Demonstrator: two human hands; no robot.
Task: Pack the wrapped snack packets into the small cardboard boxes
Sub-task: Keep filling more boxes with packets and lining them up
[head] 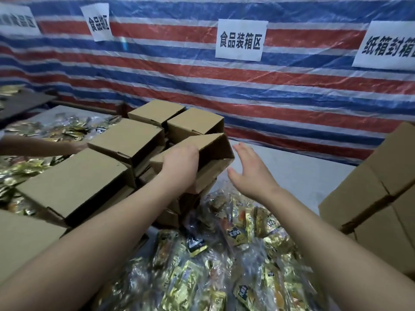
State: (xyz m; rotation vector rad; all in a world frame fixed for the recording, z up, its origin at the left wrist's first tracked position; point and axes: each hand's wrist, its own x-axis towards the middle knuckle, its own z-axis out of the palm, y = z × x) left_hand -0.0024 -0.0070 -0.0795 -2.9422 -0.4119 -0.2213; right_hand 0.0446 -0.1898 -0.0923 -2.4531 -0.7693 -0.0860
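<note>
Atop the box stack, left hand [179,162] grips a small box [208,153]; right hand [249,169] spread, empty — should steady the far side before lifting clear.

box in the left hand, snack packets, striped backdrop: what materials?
Box gripped by the left hand: brown corrugated-looking cardboard, matte, folded edges. Snack packets: glossy gold foil or plastic film, likely, given the glare. Backdrop: probably woven plastic tarp; faint sheen, creases.

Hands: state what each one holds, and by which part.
Left hand grips a small cardboard box by its near top edge. Right hand holds nothing.
</note>
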